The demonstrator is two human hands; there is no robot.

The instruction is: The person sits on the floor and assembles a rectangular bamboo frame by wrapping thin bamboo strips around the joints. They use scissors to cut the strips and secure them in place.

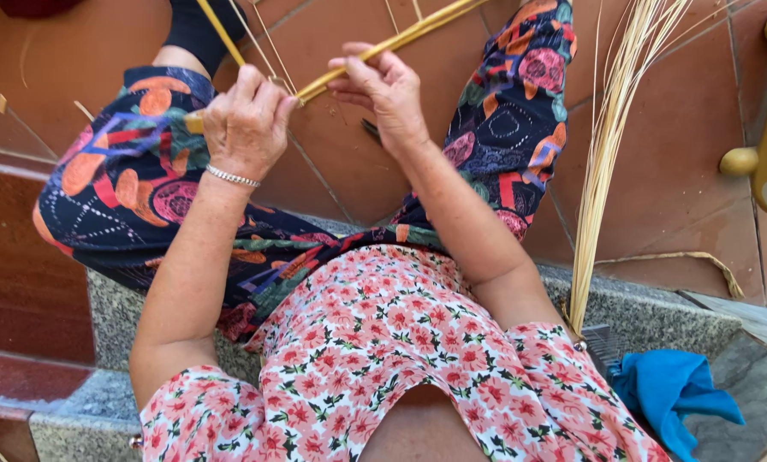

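Hands above patterned lap: left hand (245, 124) closed around thin yellow cane strips (221, 32); right hand (383, 85) pinches a flat yellow split-cane strip (401, 37) between thumb and fingers, over the terracotta tile floor (683, 128).

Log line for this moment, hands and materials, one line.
left hand: shut on cane strips | right hand: pinching flat cane strip | reed bundle: upright at right | blue cloth: on step
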